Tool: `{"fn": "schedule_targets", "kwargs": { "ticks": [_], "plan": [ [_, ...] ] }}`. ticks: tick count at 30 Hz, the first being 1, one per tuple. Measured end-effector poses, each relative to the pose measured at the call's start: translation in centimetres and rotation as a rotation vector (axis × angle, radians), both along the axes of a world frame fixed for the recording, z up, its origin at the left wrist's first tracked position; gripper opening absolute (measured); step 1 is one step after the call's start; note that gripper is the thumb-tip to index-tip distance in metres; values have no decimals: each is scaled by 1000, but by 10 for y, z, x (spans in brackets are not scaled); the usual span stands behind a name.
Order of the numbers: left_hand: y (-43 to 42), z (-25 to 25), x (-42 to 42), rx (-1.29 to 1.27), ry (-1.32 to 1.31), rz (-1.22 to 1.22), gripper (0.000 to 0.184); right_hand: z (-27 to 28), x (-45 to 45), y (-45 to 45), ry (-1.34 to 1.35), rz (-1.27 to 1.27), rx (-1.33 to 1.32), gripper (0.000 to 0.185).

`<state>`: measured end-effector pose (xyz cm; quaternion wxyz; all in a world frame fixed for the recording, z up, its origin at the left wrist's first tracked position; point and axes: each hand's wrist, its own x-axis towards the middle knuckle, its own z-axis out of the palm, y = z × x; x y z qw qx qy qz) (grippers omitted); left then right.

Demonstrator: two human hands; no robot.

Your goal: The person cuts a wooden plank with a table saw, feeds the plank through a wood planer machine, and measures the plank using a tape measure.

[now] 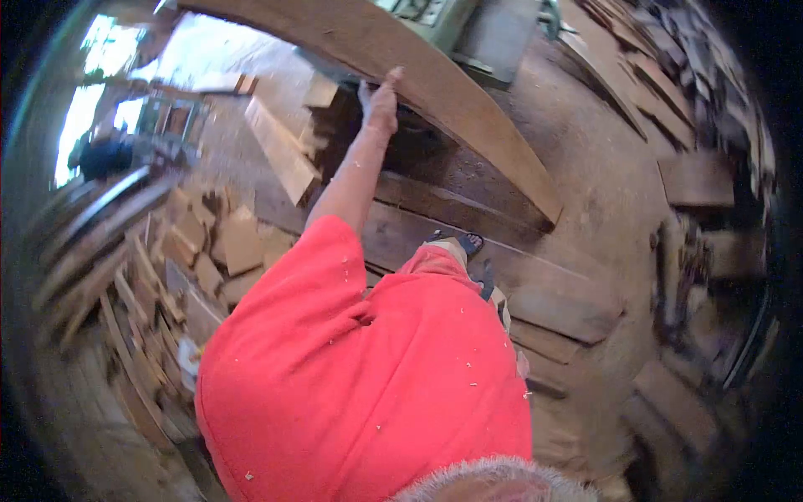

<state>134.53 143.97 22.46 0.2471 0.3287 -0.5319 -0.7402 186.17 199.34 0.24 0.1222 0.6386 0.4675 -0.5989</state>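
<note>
A long brown wooden plank (pixel 468 105) slants across the upper part of the head view, from the top left down to a far end at the right. My left hand (pixel 381 107) is stretched out to its near edge, closed on that edge with the thumb over the upper face. The other fingers are partly hidden behind the wood. Below the hand lies a dark gap beside a low beam (pixel 460 201). My right hand does not show.
Wood offcuts (pixel 238 243) lie heaped at the left. A pale board (pixel 280 155) rests near my left forearm. Wide boards (pixel 560 293) lie on the floor by my foot. A green machine (pixel 456 33) stands behind the plank; more timber (pixel 644 84) is stacked at the right.
</note>
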Motion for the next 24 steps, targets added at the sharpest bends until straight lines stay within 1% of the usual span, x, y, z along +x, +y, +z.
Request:
{"fn": "schedule_targets", "kwargs": {
  "ticks": [1,2,3,4,5,7,8,10,11,12,13,16,18,20,21,22,24],
  "plan": [
    [6,11,22,-33,62,-52,74,-9,-14,28,93,242,-21,9],
    [12,19,42,-72,120,-107,70,-2,-41,35,89,218,-15,9],
    [18,20,61,-76,112,-53,70,5,-69,42,85,194,-8,9],
    [25,22,79,-75,110,-63,65,-8,-83,62,81,246,-14,9],
    [30,24,98,-74,108,-73,60,-23,-104,81,201,564,80,10],
    [48,33,139,-32,96,25,59,3,-166,80,115,457,-58,14],
    [58,36,152,15,88,66,58,9,-195,73,121,490,-56,14],
    [67,30,188,-2,61,96,59,22,-230,74,146,626,-44,19],
    [70,24,204,8,47,125,62,33,-248,72,145,650,-42,19],
    [70,21,215,10,38,146,64,39,-267,65,149,740,2,26],
    [71,19,229,3,45,159,64,39,-278,64,157,827,46,34],
    [65,2,273,37,93,234,67,41,-303,70,162,927,51,39],
    [53,-22,300,78,61,355,69,38,-300,81,174,931,56,40],
    [38,-44,322,118,98,374,68,25,-294,106,92,1019,77,39],
    [26,-58,332,140,37,379,68,28,-288,108,78,990,117,20],
    [15,-71,340,164,-27,386,68,26,-283,114,40,1006,119,20],
    [-1,-93,347,208,12,412,68,28,-271,126,-9,1029,130,21]
  ]
}}
